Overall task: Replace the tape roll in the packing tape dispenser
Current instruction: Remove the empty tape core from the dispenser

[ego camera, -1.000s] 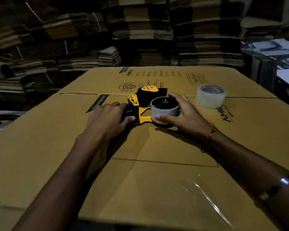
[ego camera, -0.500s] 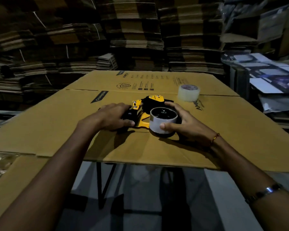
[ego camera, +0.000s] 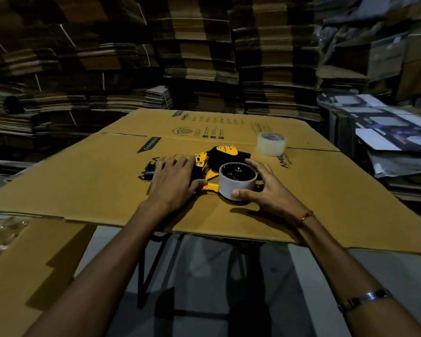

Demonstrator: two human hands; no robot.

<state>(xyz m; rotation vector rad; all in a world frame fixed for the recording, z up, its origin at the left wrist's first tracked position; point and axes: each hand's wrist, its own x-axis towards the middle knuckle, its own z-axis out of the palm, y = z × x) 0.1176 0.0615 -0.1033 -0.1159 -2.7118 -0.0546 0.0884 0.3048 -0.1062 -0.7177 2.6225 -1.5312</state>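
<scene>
Head view. Counter [ego camera: 326,190]: covered by flattened printed cardboard sheets, dimly lit.

Tape dispenser [ego camera: 223,155]: yellow and black, lying on its side near the middle of the counter.

Empty tape core [ego camera: 237,183]: pale cardboard ring, seated on the dispenser's wheel at its near end, opening facing up.

Left hand [ego camera: 173,181]: palm down, fingers spread flat over the dispenser's handle end, pressing it to the cardboard; not curled around anything.

Right hand [ego camera: 265,188]: part open, thumb against the near wall of the core and fingers reaching around its far side, cupping it.

Clear tape roll [ego camera: 271,144]: full, lying flat on the counter, beyond and to the right of the dispenser, apart from both hands.

Stacks of flattened cartons [ego camera: 195,57]: piled high behind the counter.
</scene>
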